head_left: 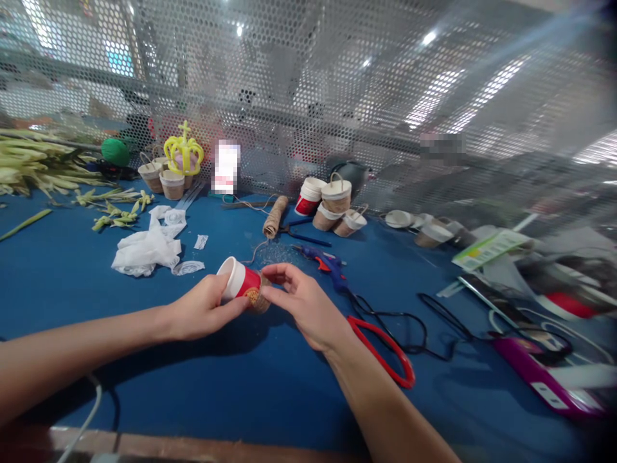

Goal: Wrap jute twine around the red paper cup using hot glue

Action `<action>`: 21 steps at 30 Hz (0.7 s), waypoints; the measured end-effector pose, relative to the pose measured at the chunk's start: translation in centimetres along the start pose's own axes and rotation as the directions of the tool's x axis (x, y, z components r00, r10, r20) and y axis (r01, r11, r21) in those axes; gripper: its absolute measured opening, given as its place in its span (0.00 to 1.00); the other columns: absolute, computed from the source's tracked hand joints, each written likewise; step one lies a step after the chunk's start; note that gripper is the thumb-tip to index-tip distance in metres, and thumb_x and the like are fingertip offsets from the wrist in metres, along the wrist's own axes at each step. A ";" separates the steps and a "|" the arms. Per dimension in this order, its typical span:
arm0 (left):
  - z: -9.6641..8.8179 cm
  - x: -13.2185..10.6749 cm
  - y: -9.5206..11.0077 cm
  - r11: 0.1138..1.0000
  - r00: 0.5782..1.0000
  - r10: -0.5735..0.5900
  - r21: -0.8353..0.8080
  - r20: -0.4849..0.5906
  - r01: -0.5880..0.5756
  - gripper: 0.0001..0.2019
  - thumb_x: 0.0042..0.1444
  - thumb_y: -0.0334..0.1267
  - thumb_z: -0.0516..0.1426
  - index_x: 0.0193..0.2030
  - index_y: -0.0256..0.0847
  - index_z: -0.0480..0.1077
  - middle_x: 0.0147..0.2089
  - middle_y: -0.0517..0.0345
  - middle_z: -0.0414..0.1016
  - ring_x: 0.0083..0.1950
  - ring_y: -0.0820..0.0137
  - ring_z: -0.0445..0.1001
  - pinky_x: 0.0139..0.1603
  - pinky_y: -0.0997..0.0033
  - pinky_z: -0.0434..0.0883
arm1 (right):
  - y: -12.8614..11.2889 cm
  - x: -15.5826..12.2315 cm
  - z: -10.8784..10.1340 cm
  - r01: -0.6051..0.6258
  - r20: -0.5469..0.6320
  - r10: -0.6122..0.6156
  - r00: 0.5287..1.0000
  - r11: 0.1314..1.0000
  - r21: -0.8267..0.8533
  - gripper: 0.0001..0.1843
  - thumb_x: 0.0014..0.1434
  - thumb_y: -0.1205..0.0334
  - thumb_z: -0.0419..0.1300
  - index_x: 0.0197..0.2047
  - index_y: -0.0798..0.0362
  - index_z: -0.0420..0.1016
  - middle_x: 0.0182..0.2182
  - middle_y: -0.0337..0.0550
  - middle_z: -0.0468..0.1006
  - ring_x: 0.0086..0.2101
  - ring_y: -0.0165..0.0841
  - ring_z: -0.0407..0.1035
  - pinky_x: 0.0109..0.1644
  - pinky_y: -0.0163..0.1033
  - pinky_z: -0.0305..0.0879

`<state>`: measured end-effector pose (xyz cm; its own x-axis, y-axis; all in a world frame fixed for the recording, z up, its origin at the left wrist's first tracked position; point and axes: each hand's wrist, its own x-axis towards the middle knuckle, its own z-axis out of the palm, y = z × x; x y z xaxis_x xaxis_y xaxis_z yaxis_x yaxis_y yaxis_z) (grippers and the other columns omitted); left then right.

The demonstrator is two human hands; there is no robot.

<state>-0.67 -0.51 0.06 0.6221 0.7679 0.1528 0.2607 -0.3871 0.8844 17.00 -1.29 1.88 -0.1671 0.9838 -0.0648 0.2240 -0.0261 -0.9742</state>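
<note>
A red and white paper cup (249,279) lies tilted on its side above the blue table, its white rim toward the left. Around its rim end my left hand (205,303) is closed, thumb along the near side. Brown twine (263,299) wraps the cup's base end, where my right hand (294,297) pinches with thumb and fingers. From there a strand of twine runs back toward a twine roll (276,217) on the table. A blue glue gun (330,265) lies just beyond my right hand.
Red-handled scissors (385,354) and a black cord lie at right, near a purple power strip (544,379). Dark pliers (308,235) and several twine-wrapped cups (336,196) stand farther back. White lace (149,247) and a yellow crown (184,154) are at left. A perforated metal screen (289,83) borders the back.
</note>
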 end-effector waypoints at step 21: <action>0.0 0.8 -0.1 0.918 0.980 -0.197 -0.357 -0.036 0.172 0.10 0.50 0.38 0.53 0.36 0.34 0.67 0.32 0.57 0.73 0.32 0.72 0.68 0.37 0.75 0.65 | 0.5 0.2 0.5 0.009 -0.059 -0.012 0.998 0.999 -0.044 0.14 0.48 0.62 0.58 0.39 0.56 0.65 0.36 0.46 0.70 0.38 0.32 0.66 0.43 0.40 0.62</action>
<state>-0.20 0.12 0.05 0.5314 0.8471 -0.0091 0.0830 -0.0414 0.9957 16.63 -1.23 1.27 -0.1131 0.9927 -0.0408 0.2644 -0.0095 -0.9644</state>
